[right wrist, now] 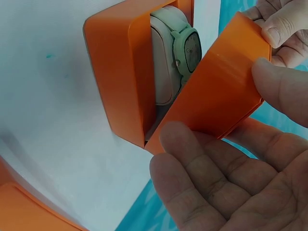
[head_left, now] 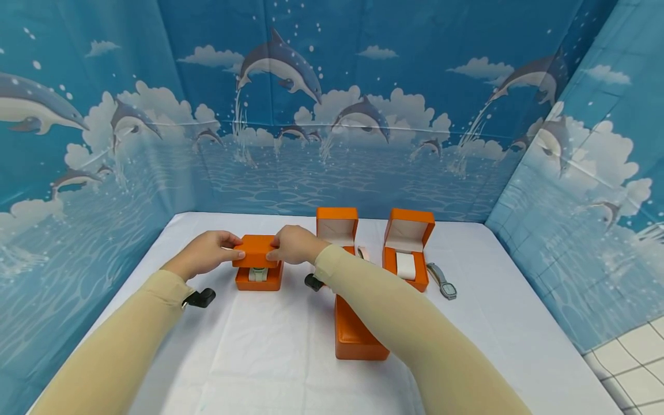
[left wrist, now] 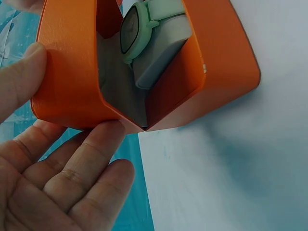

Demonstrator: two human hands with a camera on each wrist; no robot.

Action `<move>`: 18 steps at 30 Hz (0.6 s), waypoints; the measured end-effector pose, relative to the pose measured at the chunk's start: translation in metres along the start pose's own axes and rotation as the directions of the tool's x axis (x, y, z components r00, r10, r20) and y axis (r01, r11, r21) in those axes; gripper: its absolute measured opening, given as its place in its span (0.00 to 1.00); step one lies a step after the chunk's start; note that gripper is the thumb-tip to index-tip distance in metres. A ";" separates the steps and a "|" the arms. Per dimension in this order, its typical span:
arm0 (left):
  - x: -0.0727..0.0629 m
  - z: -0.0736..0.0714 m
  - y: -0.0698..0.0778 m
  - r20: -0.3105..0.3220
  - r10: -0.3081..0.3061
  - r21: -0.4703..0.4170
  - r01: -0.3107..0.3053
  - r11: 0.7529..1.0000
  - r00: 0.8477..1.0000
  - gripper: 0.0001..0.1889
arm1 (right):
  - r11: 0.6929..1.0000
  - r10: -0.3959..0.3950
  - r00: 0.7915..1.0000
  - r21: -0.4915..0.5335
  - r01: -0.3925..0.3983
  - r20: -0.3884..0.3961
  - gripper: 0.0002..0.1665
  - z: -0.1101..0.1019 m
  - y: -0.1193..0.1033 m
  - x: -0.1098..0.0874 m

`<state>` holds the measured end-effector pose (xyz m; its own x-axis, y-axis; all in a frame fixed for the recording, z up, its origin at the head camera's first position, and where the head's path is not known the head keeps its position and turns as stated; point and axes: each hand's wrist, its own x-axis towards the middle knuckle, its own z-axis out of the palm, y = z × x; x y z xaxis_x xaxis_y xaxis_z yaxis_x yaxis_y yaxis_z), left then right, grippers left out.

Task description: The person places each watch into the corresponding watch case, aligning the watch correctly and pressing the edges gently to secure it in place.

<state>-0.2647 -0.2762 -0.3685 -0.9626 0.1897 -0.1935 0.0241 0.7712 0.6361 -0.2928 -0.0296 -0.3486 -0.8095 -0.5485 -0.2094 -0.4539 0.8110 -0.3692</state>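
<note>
A small orange watch box (head_left: 257,283) stands at the left of the table, its lid (head_left: 253,251) tilted partway down. Inside, a pale green watch (right wrist: 186,50) is wrapped round a light cushion (left wrist: 161,50). My left hand (head_left: 210,253) grips the lid's left side, thumb on the front and fingers on the side and back. From the right, my right hand (head_left: 297,245) pinches the same lid, with its thumb (right wrist: 279,89) on the outer face. In both wrist views the box is seen half closed, with a gap at the front.
Two more orange boxes stand open at the back, one in the middle (head_left: 337,222) and one at right with a white cushion (head_left: 406,266). A grey watch (head_left: 442,281) lies beside the right one. A closed orange box (head_left: 358,334) sits nearer, partly under my right forearm.
</note>
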 end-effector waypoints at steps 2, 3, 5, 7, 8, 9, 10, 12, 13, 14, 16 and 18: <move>-0.001 0.001 -0.001 -0.006 0.004 0.001 -0.004 1.000 1.000 0.32 | 1.000 0.002 1.000 0.000 -0.002 0.001 0.30 0.000 -0.001 -0.001; -0.001 0.002 -0.002 -0.010 0.005 0.000 -0.005 1.000 1.000 0.32 | 1.000 0.005 1.000 -0.001 -0.005 0.001 0.30 0.001 -0.001 -0.001; -0.002 0.004 -0.002 -0.018 0.004 -0.004 -0.004 1.000 1.000 0.32 | 1.000 0.007 1.000 -0.006 -0.007 -0.003 0.31 0.002 -0.001 0.000; -0.003 0.006 -0.003 -0.025 0.001 -0.005 -0.001 1.000 1.000 0.32 | 1.000 0.006 1.000 -0.010 -0.006 -0.006 0.31 0.003 -0.001 0.000; -0.003 0.006 -0.003 -0.027 0.002 -0.005 -0.002 1.000 1.000 0.32 | 1.000 0.005 1.000 -0.011 -0.005 -0.008 0.30 0.004 -0.001 0.000; -0.004 0.007 -0.004 -0.030 0.001 -0.003 -0.001 1.000 1.000 0.32 | 1.000 0.006 1.000 -0.009 -0.006 -0.009 0.30 0.004 -0.001 0.000; -0.005 0.008 -0.004 -0.032 0.002 -0.001 -0.002 1.000 0.999 0.32 | 1.000 0.004 1.000 -0.007 -0.004 -0.008 0.30 0.005 -0.001 0.000; -0.006 0.010 -0.005 -0.035 0.006 0.000 -0.005 1.000 0.999 0.32 | 1.000 0.005 1.000 -0.004 -0.006 -0.005 0.30 0.006 -0.002 -0.001; -0.006 0.011 -0.005 -0.038 0.007 0.000 -0.007 1.000 0.999 0.32 | 1.000 0.007 1.000 -0.004 -0.007 -0.004 0.30 0.006 -0.003 -0.001; -0.006 0.012 -0.006 -0.041 0.009 0.000 -0.009 1.000 0.999 0.32 | 1.000 0.009 1.000 -0.007 -0.009 -0.004 0.29 0.007 -0.003 -0.002; -0.007 0.015 -0.008 -0.047 0.008 0.000 -0.008 1.000 0.999 0.32 | 1.000 0.014 1.000 -0.018 -0.014 -0.002 0.29 0.008 -0.005 -0.001; -0.007 0.017 -0.010 -0.051 0.012 0.006 -0.012 1.000 0.999 0.32 | 0.999 0.020 1.000 -0.039 -0.020 0.001 0.29 0.010 -0.006 -0.001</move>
<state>-0.2538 -0.2747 -0.3867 -0.9748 0.1674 -0.1475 0.0368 0.7726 0.6338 -0.2855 -0.0357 -0.3551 -0.8183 -0.5320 -0.2176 -0.4516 0.8293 -0.3291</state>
